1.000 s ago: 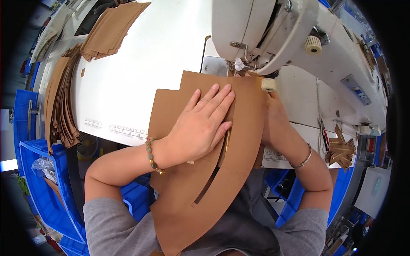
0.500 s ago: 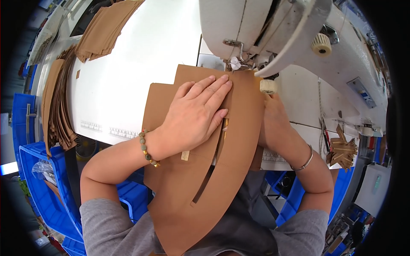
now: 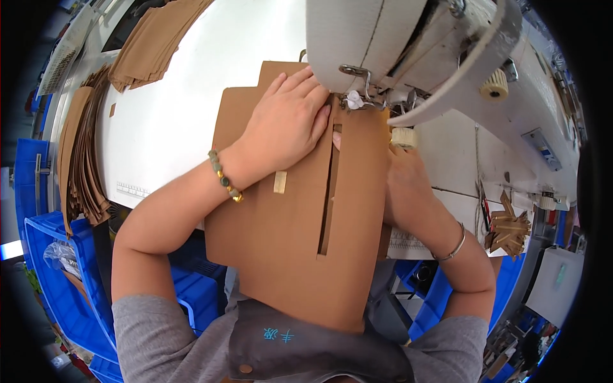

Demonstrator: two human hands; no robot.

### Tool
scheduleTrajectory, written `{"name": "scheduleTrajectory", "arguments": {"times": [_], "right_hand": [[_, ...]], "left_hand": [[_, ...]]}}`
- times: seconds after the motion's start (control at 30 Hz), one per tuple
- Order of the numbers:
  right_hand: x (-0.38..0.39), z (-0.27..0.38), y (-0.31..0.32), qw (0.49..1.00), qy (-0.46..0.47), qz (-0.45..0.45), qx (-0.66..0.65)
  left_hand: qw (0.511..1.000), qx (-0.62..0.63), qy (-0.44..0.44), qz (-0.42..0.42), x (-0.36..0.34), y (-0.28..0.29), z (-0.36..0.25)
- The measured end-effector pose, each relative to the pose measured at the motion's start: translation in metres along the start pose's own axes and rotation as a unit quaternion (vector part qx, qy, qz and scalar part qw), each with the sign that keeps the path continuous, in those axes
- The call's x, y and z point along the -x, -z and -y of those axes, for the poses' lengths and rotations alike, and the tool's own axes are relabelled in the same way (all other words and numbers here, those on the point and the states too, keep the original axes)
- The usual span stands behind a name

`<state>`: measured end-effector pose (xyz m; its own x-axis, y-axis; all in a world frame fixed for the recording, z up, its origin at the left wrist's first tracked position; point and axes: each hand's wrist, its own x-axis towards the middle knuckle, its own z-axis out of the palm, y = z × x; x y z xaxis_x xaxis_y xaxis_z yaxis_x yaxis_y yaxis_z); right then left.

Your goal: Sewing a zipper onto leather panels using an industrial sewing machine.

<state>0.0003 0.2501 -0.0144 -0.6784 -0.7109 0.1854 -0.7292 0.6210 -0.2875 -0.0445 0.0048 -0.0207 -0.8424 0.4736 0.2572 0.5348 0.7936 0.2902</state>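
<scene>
A large brown panel point(image 3: 281, 217) with a long narrow slot reaches from the sewing machine's needle area point(image 3: 357, 101) down over my apron point(image 3: 319, 351); a small pale patch point(image 3: 280, 182) is on it. My left hand point(image 3: 287, 115) lies open on the panel's upper part, fingertips close left of the needle area. My right hand point(image 3: 405, 182) is curled at the panel's right edge, below a cream knob point(image 3: 403, 136), partly hidden by the panel, gripping it. A pinkish fingertip shows through the slot.
Stacks of brown pieces point(image 3: 83, 147) and flat cut pieces point(image 3: 150, 41) sit on the white table's point(image 3: 166, 140) left side. Brown scraps point(image 3: 507, 230) and scissors point(image 3: 484, 207) lie at right. Blue bins point(image 3: 64, 274) stand below; the machine head point(image 3: 345, 38) overhangs the top right.
The panel has slid away from me toward the machine, its slot now higher and more upright. My left hand has moved up with it; my right hand has shifted slightly down.
</scene>
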Motion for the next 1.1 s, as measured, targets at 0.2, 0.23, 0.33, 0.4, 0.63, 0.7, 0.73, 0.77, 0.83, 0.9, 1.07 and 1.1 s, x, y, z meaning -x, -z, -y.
{"name": "scheduleTrajectory", "arguments": {"times": [0.2,0.23,0.33,0.4,0.63,0.7,0.73,0.77,0.83,0.9,1.07,1.1], "right_hand": [[-0.003,0.001,0.002,1.0,0.005,-0.002,-0.007],[-0.003,0.001,0.002,1.0,0.013,-0.006,0.004],[-0.003,0.0,0.003,1.0,0.007,-0.002,-0.029],[-0.003,0.0,0.002,0.999,0.005,-0.013,-0.033],[-0.003,0.0,-0.002,0.998,0.009,-0.035,-0.044],[-0.002,0.001,-0.001,0.998,0.011,-0.044,-0.04],[-0.002,0.0,-0.001,0.998,0.011,-0.047,-0.038],[-0.002,0.0,-0.001,0.998,0.005,-0.043,-0.048],[-0.002,0.0,-0.001,0.998,-0.002,-0.04,-0.058],[-0.002,0.0,-0.002,0.998,-0.001,-0.049,-0.049],[-0.002,0.0,-0.004,0.999,0.004,-0.046,-0.027],[-0.002,0.0,-0.004,0.999,0.006,-0.045,-0.025]], "left_hand": [[1.0,-0.003,-0.011,-0.028,-0.018,-0.006,0.009],[1.0,0.0,-0.005,-0.03,-0.019,-0.006,0.009],[0.999,0.032,0.005,-0.026,-0.016,0.002,0.007],[0.998,0.061,0.009,-0.022,-0.006,0.01,0.004],[0.999,0.033,0.005,-0.013,0.043,0.012,-0.021],[0.999,0.05,-0.009,-0.008,0.045,0.011,-0.023],[0.999,0.047,-0.008,-0.009,0.046,0.011,-0.024],[0.999,0.052,-0.01,-0.004,0.047,0.012,-0.026],[0.998,0.058,-0.013,0.002,0.05,0.014,-0.029],[0.997,0.078,-0.021,0.013,0.055,0.016,-0.033],[0.998,0.055,-0.038,0.003,0.054,0.013,-0.031],[0.998,0.028,-0.047,0.001,0.051,0.012,-0.03]]}}
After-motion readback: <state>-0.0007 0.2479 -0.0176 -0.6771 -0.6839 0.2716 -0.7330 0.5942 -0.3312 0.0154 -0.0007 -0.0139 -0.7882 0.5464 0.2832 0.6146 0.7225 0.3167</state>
